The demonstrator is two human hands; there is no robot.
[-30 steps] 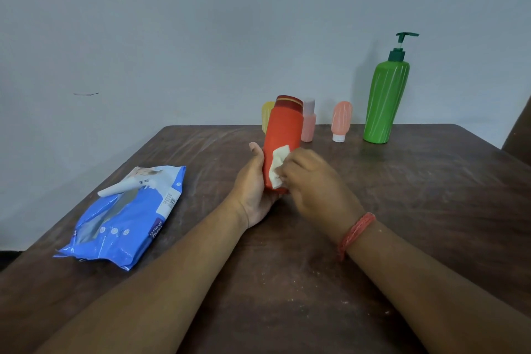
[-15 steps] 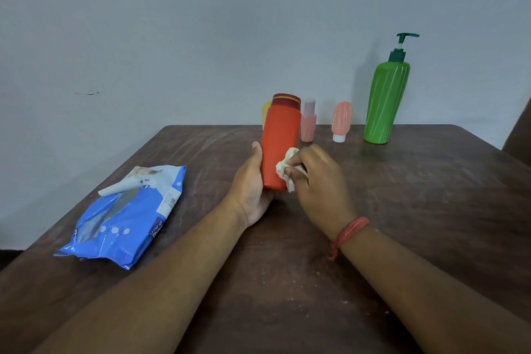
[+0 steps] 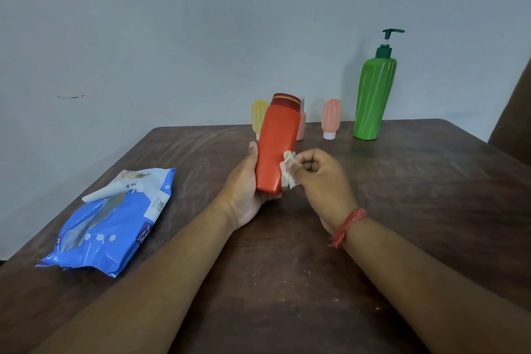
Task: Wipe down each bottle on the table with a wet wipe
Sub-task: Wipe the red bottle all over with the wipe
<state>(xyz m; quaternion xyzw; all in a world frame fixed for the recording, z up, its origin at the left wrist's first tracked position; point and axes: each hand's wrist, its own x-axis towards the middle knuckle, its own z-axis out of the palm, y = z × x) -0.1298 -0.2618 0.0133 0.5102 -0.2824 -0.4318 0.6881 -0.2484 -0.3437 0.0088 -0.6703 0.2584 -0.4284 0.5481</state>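
The left hand (image 3: 247, 187) grips the red bottle (image 3: 275, 144) from behind and below, its fingers curled round the base, holding it upright and tilted slightly right above the tabletop (image 3: 402, 210). The right hand (image 3: 321, 178) pinches a crumpled white wipe (image 3: 288, 171) in curled fingers, touching the bottle's lower right edge. Behind the red bottle stand a yellow bottle (image 3: 258, 115), a pink bottle (image 3: 331, 118) and, further right, a green pump bottle (image 3: 372, 95). A blue wipe pack (image 3: 112, 224) lies left of the red bottle.

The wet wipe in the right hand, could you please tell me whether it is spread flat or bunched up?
Bunched up: the wet wipe is a crumpled wad pinched in the right hand against the red bottle.
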